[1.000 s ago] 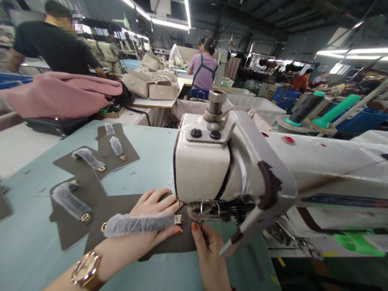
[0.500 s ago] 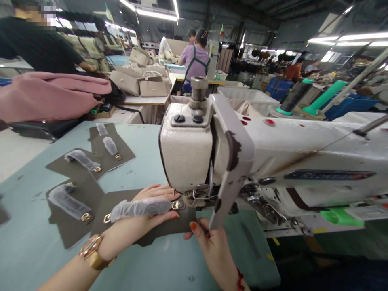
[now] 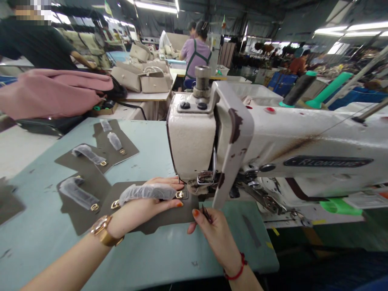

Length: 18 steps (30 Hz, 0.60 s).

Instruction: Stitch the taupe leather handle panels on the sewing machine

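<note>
My left hand (image 3: 142, 208) lies flat, fingers stretched, on a dark grey leather panel (image 3: 169, 216) under the head of a cream sewing machine (image 3: 194, 141). A strap wrapped in clear film (image 3: 145, 191) with a gold buckle (image 3: 180, 195) rests across that hand, its end at the presser foot (image 3: 206, 182). My right hand (image 3: 214, 232) sits at the panel's near edge, thumb on the leather, fingers pinched on a thin dark tool (image 3: 207, 213).
Several more grey panels with wrapped straps (image 3: 91, 155) lie on the pale green table (image 3: 151, 258) to the left. A pink bag (image 3: 51, 91) sits beyond. Thread cones (image 3: 298, 89) stand behind the machine arm. Other people work at far benches with beige bags (image 3: 145, 79).
The view has shifted, so the machine head sits higher in frame. My left hand and the panel stay under the foot; my right hand has drawn slightly toward me, its wrist now showing.
</note>
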Motion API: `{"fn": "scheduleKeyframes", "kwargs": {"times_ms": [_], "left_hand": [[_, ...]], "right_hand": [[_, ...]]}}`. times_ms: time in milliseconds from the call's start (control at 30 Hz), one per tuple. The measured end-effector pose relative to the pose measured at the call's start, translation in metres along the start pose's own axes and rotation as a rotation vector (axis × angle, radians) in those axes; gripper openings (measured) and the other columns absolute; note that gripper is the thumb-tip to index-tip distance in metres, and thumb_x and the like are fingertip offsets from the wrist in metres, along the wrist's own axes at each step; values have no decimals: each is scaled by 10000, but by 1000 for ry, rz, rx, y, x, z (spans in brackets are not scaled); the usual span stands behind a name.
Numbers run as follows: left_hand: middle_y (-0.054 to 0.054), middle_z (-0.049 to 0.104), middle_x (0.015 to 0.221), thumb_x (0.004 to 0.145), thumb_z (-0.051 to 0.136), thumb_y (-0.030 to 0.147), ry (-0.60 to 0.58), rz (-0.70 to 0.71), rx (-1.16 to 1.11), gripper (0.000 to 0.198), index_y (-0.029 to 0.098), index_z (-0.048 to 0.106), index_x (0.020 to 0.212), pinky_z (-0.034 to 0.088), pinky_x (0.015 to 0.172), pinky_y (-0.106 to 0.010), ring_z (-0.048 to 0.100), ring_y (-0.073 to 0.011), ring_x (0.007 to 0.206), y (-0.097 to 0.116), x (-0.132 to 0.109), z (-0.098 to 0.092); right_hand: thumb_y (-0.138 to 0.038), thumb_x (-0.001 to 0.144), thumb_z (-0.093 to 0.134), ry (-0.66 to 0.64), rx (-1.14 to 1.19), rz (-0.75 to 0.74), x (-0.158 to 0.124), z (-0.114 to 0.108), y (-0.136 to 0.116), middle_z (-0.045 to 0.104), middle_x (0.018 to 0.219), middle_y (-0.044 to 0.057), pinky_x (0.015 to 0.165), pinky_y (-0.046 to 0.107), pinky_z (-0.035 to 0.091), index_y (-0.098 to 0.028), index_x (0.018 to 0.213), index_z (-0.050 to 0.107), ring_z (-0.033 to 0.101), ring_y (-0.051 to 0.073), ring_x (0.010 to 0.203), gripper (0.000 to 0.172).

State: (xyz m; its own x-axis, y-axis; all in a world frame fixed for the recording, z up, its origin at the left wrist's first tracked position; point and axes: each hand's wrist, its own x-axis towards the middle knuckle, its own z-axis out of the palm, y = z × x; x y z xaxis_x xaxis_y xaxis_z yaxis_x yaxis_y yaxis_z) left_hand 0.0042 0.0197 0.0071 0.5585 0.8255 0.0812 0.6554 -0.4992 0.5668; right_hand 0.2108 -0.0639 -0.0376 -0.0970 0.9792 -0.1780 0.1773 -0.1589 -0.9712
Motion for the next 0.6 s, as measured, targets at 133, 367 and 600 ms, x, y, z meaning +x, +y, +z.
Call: {"fn": "scheduleKeyframes", "kwargs": {"times_ms": [133,367,600], "left_hand": [[-53,659,1200,839,583,440,25,42,44,387,216,638,1150,438,1016,-360,558,-239,1162,-2,-2,0],[-66,654,1209,860,555,448,2,172,133,391,229,628,1176,426,1006,-417,554,-263,1166,-7,1,4],[-79,675,1170,867,540,455,-70,198,212,379,221,647,1146,484,908,-370,613,-245,1070,-5,6,1]], "right_hand": [[-464,940,465,11,-24,-23,0,2,1,537,558,-14,550,217,275,-137,618,672,417,94,545,504],[-434,923,487,91,-24,-20,2,11,15,482,505,-32,524,209,278,-150,537,561,414,87,498,485],[-452,923,460,92,-4,-3,1,17,24,446,509,-33,538,211,300,-171,532,463,427,97,512,482]]}}
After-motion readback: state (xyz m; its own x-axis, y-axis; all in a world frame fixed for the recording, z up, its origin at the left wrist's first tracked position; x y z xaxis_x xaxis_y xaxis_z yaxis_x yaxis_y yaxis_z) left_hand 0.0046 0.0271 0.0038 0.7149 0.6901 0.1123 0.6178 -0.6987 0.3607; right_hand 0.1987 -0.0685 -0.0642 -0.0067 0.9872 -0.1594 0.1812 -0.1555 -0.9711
